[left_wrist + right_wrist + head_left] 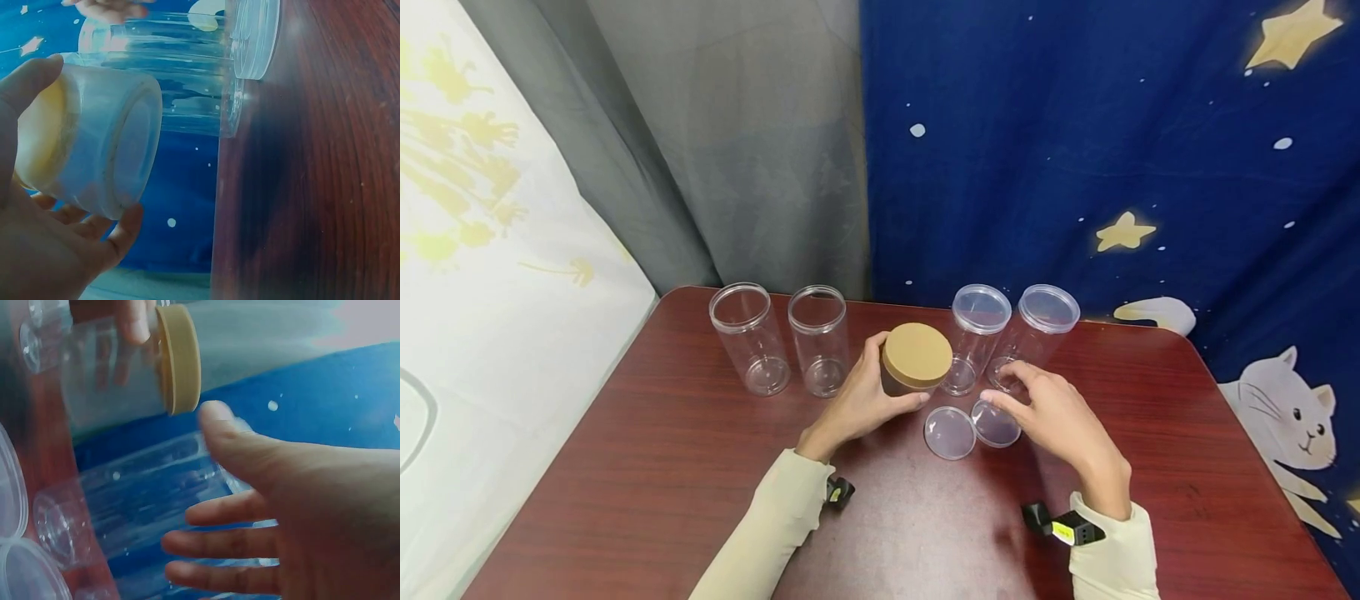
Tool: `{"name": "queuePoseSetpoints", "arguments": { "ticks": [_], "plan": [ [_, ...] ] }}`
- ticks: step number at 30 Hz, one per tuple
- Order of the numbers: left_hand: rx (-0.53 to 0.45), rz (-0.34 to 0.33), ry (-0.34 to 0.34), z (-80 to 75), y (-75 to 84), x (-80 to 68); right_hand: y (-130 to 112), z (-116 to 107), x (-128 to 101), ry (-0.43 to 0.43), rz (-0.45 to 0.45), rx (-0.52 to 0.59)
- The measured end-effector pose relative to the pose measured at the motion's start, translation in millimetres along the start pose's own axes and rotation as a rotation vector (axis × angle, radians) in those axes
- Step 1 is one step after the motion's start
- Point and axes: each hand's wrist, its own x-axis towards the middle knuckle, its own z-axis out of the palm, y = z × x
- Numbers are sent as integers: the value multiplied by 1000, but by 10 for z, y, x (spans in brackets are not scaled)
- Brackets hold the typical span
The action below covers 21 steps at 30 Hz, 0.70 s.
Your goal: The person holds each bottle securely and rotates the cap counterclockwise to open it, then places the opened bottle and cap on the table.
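Observation:
My left hand (pixel 867 390) grips a short, cloudy clear jar (pixel 115 137) with a tan lid (pixel 917 353), fingers and thumb around its side. In the left wrist view the jar hangs tilted above the table, and nothing shows inside it. My right hand (pixel 1060 417) is held over the table to the right, holding nothing, its fingers and thumb spread apart in the right wrist view. Near its fingertips are two loose clear discs, a left one (pixel 950 433) and a right one (pixel 997 425). Behind stand two tall clear jars with clear lids, a nearer one (pixel 972 354) and a right one (pixel 1037 333).
Two tall clear jars without lids, a left one (pixel 752 350) and another beside it (pixel 820 350), stand at the back left of the reddish-brown table (pixel 647 483). Grey cloth (pixel 760 150) and a blue starry curtain (pixel 1037 167) hang close behind the table's far edge.

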Motion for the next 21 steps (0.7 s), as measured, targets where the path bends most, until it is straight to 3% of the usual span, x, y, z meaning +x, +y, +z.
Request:
{"name": "queuePoseSetpoints", "arguments": {
  "ticks": [11, 21],
  "plan": [
    [82, 81, -90, 17, 47, -28, -194, 27, 19, 234, -64, 48],
    [83, 128, -119, 20, 87, -44, -297, 99, 36, 335, -135, 75]
  ]
}}
